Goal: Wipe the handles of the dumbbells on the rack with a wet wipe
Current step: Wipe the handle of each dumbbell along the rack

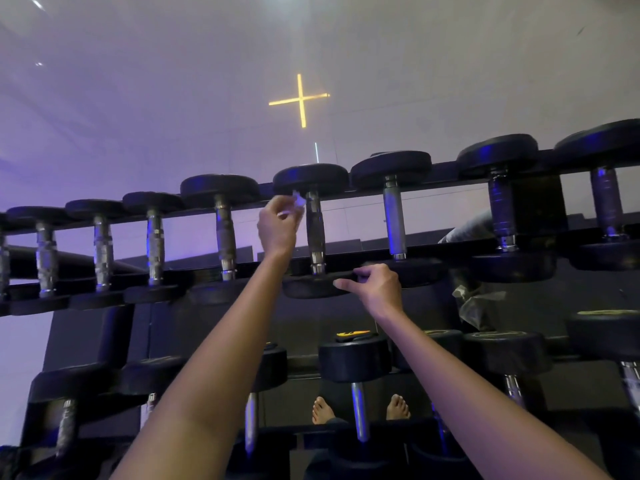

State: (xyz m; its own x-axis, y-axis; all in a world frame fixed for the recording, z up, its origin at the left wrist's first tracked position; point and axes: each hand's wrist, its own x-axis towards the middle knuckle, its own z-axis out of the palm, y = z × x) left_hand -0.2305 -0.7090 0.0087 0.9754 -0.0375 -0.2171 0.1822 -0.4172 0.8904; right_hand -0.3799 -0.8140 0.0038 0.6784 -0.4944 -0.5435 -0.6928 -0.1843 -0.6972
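Left hand: your left hand (277, 225) is raised to the top row of the rack (408, 263), just left of the dumbbell handle (315, 230) near the middle.
Left grip: your fingers are pinched together on the wet wipe (298, 199), a small crumpled white piece.
Wet wipe: it sits at the upper end of that handle, just under the far weight head (310, 178); whether it touches the metal, you cannot tell.
Right hand: your right hand (375, 287) is lower, at the near end of the same dumbbell (313, 233).
Right grip: your fingers curl onto the near weight head (311, 287) and the front rail, thumb pointing left; the hold looks closed on the weight head, not fully wrapped.
Top row: dumbbells lie side by side across the two rails, handles running away from you, black heads at both ends.
Lower row: more dumbbells (355, 362) rest below your forearms.
Side item: a crumpled clear plastic wrapper (476, 306) lies to the right, between the rows.
Floor: your bare feet (322, 410) show beneath the rack.
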